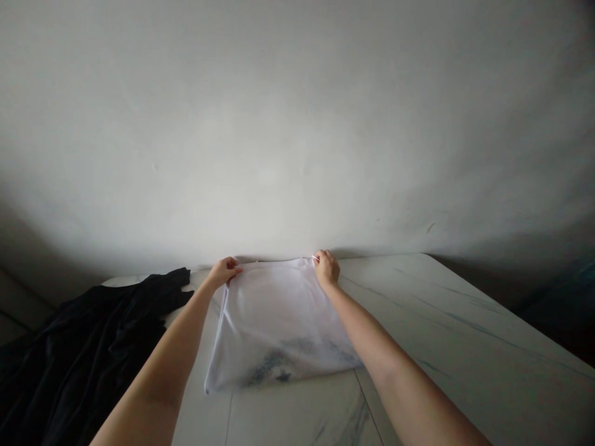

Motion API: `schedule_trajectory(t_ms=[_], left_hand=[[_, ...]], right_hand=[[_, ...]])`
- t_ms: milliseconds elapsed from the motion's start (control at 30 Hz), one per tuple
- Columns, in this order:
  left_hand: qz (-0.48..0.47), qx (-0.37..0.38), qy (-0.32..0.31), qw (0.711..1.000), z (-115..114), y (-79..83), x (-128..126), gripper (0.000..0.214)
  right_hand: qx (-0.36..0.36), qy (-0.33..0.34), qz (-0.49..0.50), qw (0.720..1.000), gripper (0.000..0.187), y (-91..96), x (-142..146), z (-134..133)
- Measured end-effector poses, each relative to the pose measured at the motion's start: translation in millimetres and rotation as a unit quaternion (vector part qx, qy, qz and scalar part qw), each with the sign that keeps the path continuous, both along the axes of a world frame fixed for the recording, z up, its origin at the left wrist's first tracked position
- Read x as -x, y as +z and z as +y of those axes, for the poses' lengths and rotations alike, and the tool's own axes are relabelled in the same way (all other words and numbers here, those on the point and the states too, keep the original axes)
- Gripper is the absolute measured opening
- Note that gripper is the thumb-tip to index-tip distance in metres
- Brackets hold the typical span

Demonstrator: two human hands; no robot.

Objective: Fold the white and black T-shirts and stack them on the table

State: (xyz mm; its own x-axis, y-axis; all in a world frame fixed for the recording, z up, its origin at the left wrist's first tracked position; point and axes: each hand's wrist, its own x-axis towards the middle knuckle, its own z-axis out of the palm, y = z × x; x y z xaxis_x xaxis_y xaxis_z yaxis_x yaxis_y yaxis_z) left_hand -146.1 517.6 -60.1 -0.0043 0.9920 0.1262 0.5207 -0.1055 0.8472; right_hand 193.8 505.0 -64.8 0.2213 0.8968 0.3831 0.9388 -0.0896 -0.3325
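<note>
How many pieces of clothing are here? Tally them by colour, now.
white folded garment: 1
black crumpled garment: 1
total: 2

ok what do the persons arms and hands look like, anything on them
The left arm and right arm are bare as far as the view reaches, with no sleeves, watch or bracelet. The left hand and right hand wear no gloves, and no rings can be made out.
</note>
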Motion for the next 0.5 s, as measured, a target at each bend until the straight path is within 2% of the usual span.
schedule_trajectory(t_ms=[100, 167, 267, 367, 433, 500], left_hand=[[-0.002, 0.007, -0.022, 1.000, -2.7, 3.7, 2.2, 0.037], [-0.031, -0.017, -0.032, 0.999, -6.9, 6.5, 0.3, 0.036], [-0.128, -0.074, -0.031, 0.989, -13.2, 7.5, -7.3, 0.037], [-0.209, -0.087, -0.030, 0.974, -14.1, 4.6, -14.7, 0.040], [-0.216, -0.085, -0.038, 0.972, -11.1, 2.9, -15.7, 0.039], [-0.172, -0.096, -0.038, 0.980, -6.5, 3.6, -12.5, 0.036]], right_hand=[[0.029, -0.001, 0.016, 0.999, 0.020, -0.5, 0.1, 0.5], [0.064, -0.021, 0.032, 0.997, 0.023, 0.3, -2.3, 2.7], [0.102, -0.033, 0.053, 0.993, 0.023, 2.3, -8.2, 8.0], [0.103, -0.011, 0.069, 0.992, 0.020, 2.4, -14.8, 12.8], [0.093, 0.004, 0.080, 0.992, 0.019, 1.4, -19.3, 15.4], [0.083, 0.010, 0.090, 0.992, 0.020, 0.7, -23.6, 17.6]])
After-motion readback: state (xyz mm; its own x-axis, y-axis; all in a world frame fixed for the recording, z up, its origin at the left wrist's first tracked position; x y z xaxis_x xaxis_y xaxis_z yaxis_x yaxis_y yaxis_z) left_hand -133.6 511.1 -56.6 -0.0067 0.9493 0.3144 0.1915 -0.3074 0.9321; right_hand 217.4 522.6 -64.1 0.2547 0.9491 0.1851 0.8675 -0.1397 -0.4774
